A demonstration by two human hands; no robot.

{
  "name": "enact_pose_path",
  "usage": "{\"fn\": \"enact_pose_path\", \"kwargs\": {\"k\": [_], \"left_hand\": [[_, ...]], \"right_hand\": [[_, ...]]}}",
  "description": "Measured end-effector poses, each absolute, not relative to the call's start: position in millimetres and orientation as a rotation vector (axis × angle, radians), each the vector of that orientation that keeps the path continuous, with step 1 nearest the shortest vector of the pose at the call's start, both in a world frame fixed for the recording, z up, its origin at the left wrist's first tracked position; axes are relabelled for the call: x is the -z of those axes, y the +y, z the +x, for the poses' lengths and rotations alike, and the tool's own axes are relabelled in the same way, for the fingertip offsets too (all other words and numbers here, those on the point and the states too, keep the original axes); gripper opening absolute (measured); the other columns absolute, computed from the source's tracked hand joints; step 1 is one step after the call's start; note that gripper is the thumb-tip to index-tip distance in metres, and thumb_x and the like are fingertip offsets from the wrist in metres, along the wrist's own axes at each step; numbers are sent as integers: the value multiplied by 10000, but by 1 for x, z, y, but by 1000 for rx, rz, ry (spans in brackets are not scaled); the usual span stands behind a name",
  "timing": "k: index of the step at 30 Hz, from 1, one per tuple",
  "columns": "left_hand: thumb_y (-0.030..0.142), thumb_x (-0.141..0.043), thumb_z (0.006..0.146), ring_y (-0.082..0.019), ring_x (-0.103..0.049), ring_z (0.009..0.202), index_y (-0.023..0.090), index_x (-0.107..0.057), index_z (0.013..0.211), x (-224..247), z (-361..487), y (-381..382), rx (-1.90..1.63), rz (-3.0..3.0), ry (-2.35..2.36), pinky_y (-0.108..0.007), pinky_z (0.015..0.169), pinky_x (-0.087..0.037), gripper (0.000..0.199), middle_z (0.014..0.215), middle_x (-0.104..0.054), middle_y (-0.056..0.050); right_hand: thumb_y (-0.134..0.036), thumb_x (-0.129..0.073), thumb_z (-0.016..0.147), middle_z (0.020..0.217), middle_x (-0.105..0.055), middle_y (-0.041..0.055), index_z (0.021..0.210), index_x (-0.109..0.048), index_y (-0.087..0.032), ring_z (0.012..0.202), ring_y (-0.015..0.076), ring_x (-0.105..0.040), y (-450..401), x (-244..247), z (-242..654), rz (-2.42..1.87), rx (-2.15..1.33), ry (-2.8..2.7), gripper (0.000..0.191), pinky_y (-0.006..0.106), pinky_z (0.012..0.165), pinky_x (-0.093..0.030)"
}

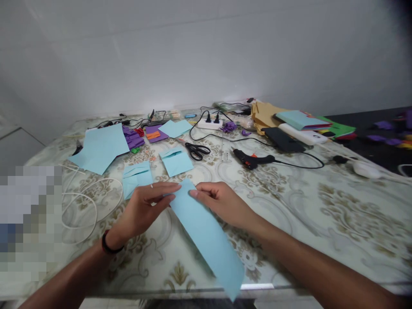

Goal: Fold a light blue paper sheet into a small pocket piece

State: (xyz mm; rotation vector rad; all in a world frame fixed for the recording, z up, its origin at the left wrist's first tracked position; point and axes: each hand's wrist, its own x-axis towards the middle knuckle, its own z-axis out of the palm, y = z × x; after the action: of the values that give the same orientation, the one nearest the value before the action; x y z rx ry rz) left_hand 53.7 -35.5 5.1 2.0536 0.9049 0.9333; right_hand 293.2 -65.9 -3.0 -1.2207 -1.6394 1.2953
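At the patterned table (309,195), fingers (163,188) of the left hand (143,212) and right hand (225,204) pinch a light-blue paper strip (207,236).

Table (347,206), pale w/ brown floral pattern. Left: looped white cable (96,212), lg blue sheet (104,148) farther back. Mid-left — two folded blue pockets (177,163), side by side. Black scissors (194,150) just beyond, to the right; glue gun (249,160) right of ctr. Far side: white pwr strip (209,125), purple paper bits (229,126). Far right — tan paper stack (265,115), black slab (283,140).
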Motion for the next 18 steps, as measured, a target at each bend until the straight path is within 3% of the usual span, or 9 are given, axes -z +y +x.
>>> {"fn": "enact_pose_path", "kwargs": {"k": [8,14,18], "left_hand": [[255,-730,918,-251,-726,1168,266,-812,1156,-4,52,-28,-1010,1969,972,-332,956,-633,252,1213,-793,-48],[303,-736,913,-255,-721,1146,244,-813,1151,-1,51,-24,-1036,1866,989,-282,799,-666,257,1195,-793,-68],[351,-782,870,-202,-775,874,212,-751,1267,0,53,-22,-1004,1661,1003,-288,717,-676,422,1202,-781,-79]], "right_hand": [[-653,-583,928,612,-329,-64,686,-500,-190,544,92,-299,-59,10,298,-1257,-1353,-1611,529,242,486,-220],[-682,-612,893,579,-350,-68,689,-550,-180,527,92,-306,-56,10,300,-1274,-1393,-1590,545,240,483,-213],[-688,-616,888,567,-378,-65,700,-573,-178,514,95,-326,-55,11,301,-1286,-1401,-1582,544,241,473,-220]]}}
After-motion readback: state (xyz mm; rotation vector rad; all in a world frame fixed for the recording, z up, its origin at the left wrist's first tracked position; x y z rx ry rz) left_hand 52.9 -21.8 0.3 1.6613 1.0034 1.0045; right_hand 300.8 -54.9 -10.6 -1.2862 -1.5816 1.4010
